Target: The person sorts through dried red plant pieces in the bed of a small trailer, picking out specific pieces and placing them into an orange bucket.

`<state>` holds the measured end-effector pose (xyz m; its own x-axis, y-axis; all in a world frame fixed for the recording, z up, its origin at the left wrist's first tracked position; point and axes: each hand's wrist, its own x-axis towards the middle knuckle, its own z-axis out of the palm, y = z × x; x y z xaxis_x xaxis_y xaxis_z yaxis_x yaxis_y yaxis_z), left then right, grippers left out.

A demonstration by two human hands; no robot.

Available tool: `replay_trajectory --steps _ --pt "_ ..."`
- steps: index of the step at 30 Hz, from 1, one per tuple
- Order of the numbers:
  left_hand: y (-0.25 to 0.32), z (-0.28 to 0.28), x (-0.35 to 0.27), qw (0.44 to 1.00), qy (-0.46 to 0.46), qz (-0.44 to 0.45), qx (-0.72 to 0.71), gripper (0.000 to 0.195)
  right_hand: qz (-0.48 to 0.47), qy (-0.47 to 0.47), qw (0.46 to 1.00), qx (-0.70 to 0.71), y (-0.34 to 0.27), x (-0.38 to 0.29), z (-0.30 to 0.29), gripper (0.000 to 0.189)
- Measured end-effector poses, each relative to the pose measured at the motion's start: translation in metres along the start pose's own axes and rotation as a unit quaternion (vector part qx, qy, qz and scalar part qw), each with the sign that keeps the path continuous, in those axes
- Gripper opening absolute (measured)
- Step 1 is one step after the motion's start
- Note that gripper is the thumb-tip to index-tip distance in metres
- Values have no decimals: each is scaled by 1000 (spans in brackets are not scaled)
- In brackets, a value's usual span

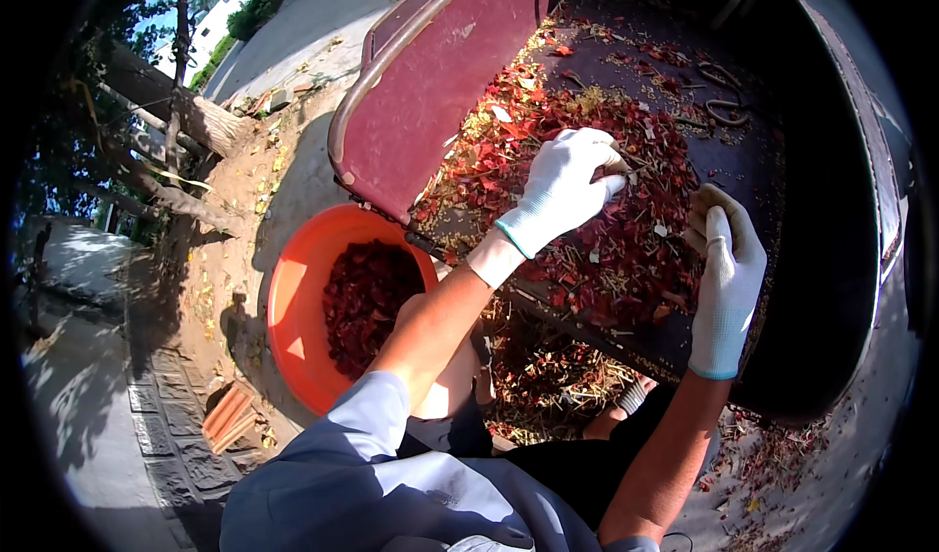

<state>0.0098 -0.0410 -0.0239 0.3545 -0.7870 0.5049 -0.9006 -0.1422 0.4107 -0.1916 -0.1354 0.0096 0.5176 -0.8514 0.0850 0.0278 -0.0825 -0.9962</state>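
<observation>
A heap of dried red pepper pieces (623, 251), mixed with yellow seeds and stems, covers the bed of a dark red metal cart (455, 60). My left hand (568, 178), in a white glove, reaches over the middle of the heap with its fingers bent; whether something small is between the fingertips cannot be told. At the heap's right edge is my right hand (722, 248), gloved too, with curled fingers and the thumb near them; its grip is unclear. An orange plastic basin (293, 317) with dark red pepper pieces (367, 303) inside stands left of the cart, beside my leg.
The cart's dark side wall (821, 222) rises on the right. A metal hook (726, 112) lies on the bed towards the back. Stems and scraps (557, 376) litter the ground below the cart's edge. Bricks (231, 416) and tree trunks (213, 123) are at the left.
</observation>
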Motion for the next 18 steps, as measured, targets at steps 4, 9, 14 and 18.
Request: replay_trajectory --steps 4,9,14,18 --pt "8 -22 1 990 -27 -102 -95 17 123 -20 976 180 0 -6 14 48" --pt "39 -30 -10 995 -51 43 -70 30 287 -51 857 424 7 -15 31 58" --pt "3 -39 -8 995 -54 -44 -65 29 337 13 789 513 27 -15 16 40" --pt "19 -18 -31 976 -152 134 83 54 306 15 800 515 26 -14 13 28"
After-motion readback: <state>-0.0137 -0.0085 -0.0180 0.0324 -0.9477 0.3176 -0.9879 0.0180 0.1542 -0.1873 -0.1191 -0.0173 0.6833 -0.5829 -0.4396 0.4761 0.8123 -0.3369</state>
